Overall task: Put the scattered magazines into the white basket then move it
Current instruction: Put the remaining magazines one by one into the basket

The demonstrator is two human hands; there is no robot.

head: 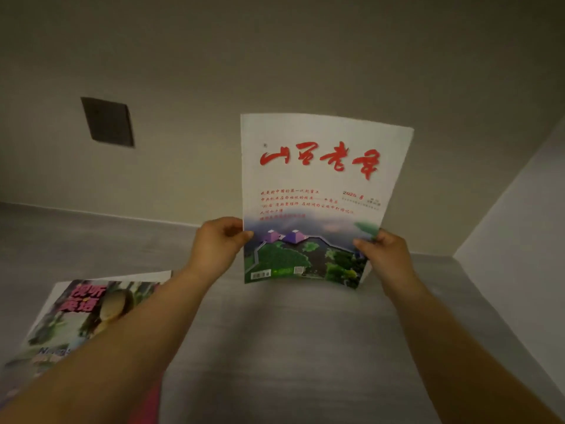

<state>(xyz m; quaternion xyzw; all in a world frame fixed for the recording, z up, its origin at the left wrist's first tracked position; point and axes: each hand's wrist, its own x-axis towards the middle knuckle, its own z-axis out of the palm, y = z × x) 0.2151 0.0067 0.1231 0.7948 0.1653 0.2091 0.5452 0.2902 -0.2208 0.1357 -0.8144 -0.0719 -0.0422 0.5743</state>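
I hold a white magazine (318,191) with red brush lettering and a green landscape picture upright above the grey surface (275,347). My left hand (218,243) grips its lower left edge and my right hand (382,255) grips its lower right edge. A second magazine (88,310) with pink lettering lies flat at the lower left, partly hidden under my left forearm. A pink edge (146,405) of something shows beneath that forearm. No white basket is in view.
A beige wall (275,71) stands behind the surface, with a dark square plate (107,122) on it at the left. A lighter side wall (519,224) closes the surface on the right, forming a corner.
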